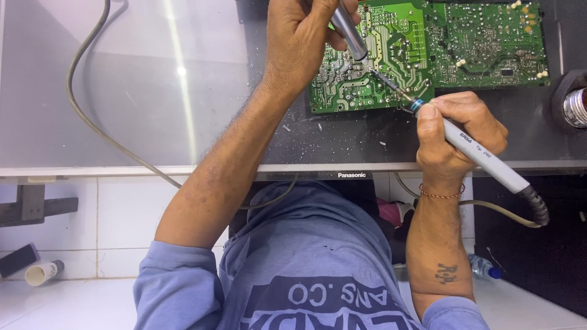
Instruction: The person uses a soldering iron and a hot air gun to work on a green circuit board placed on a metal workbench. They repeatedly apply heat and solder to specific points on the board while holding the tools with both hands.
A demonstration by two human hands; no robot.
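Head view looks straight down at two bare hands working over a green circuit board that lies solder side up on the dark back of a flat screen panel. Right hand is closed around a grey soldering iron, held like a pen, with its thin tip reaching up and left onto the board near its lower edge. A blue ring sits just ahead of the fingers, and a short dark line of print runs along the grey grip. The iron's ribbed black end trails a grey cord off to the right. A thin bracelet circles that wrist.

Left hand is closed around a silvery pump tool, nose pointing down onto the board, just beside the iron's tip. The two hands are apart, meeting only at the work spot.

White flecks lie scattered on the panel below the board. A small pale logo sits centred on the panel's lower frame. A grey cable loops over the pale left part of the panel. At far right a metal spool sits in a black holder. On the tiled floor at lower left lies a white tube; at lower right, a clear bottle with a blue cap.
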